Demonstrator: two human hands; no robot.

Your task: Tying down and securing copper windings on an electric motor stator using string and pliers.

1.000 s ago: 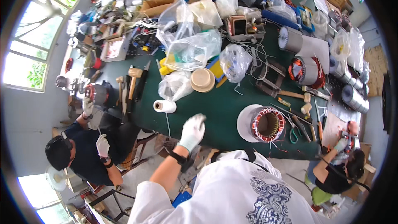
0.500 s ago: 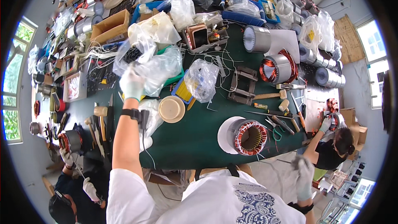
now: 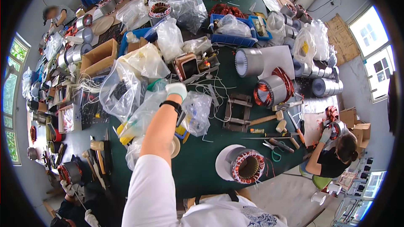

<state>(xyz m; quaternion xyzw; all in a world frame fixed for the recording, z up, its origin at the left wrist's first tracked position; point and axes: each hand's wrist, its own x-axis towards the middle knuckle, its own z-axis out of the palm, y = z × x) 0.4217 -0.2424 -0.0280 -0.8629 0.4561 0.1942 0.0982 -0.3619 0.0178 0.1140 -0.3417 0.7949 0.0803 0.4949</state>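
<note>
My left hand (image 3: 177, 90), in a white glove, reaches over the bench beside a grey parts bin (image 3: 205, 70) with a dark-faced, brown-rimmed box in it. Its fingers are hidden behind the back of the glove. Under the forearm lie clear plastic bags (image 3: 145, 111), and another bag (image 3: 195, 111) rests just to its right. The arm partly covers a round tan lid or bowl (image 3: 175, 147). My right hand is out of the picture. Nearer the front edge stands a stator (image 3: 248, 166) with laced copper windings, tipped beside a white paper disc (image 3: 223, 163).
A metal stand (image 3: 237, 113), mallets (image 3: 264, 118) and green-handled scissors (image 3: 275, 155) lie to the right. Blue trays (image 3: 231, 38) and more stators (image 3: 273, 89) fill the far side. A co-worker (image 3: 332, 155) sits at the right; another's gloved hands (image 3: 67, 188) work at lower left.
My left hand has moved right, from the black-filled plastic bag to beside the grey bin. The clear bags have shifted nearer. My right hand has left the picture. The view has shifted.
</note>
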